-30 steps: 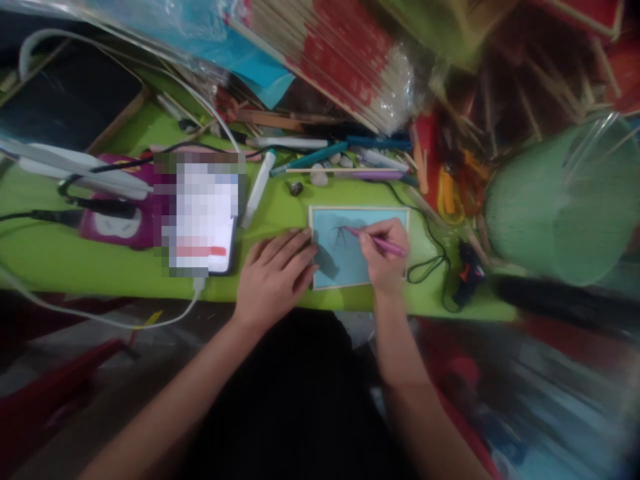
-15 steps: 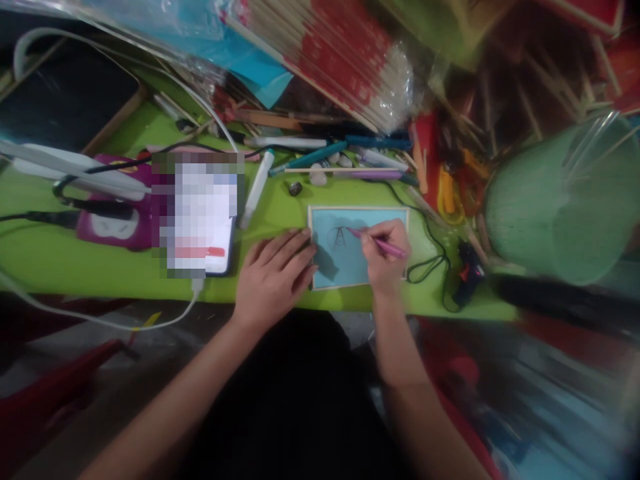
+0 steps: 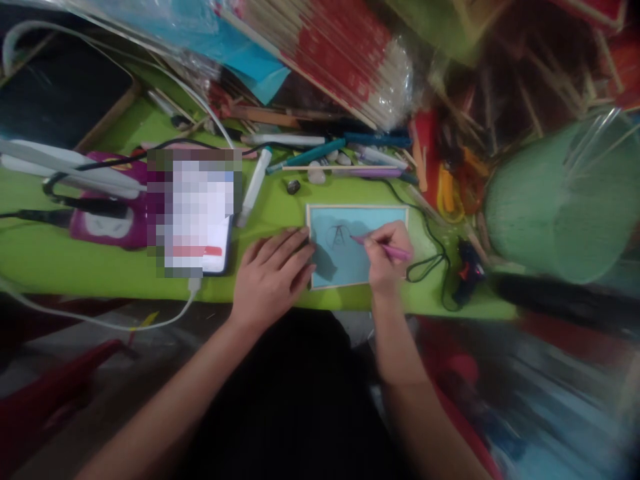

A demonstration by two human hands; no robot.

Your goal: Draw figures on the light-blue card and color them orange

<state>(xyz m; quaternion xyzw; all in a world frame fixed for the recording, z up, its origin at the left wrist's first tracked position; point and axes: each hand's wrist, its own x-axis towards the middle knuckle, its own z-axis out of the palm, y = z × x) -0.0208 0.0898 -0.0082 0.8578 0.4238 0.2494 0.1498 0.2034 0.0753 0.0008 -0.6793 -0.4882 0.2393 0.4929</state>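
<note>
A small light-blue board (image 3: 345,270) with a pale wooden-looking frame lies on the green tabletop in front of me. A dark drawing (image 3: 339,235), an A-like shape with curved lines beside it, shows on its upper middle. My right hand (image 3: 390,257) rests over the board's right part and grips a pink pen (image 3: 397,253), whose tip is at the surface just right of the drawing. My left hand (image 3: 274,277) lies flat, fingers extended and touching the board's left edge.
Left of my hands are a phone (image 3: 200,217) with a cable and a purple power strip (image 3: 107,223). A white marker (image 3: 255,187), several pens and pebbles (image 3: 316,172) lie behind the board. To the right are a glue gun (image 3: 469,270) and a green bin (image 3: 555,200).
The pen tip has moved slightly right and down from the top of the A-like shape. More curved line shows around the drawing. My left hand stays at the board's edge.
</note>
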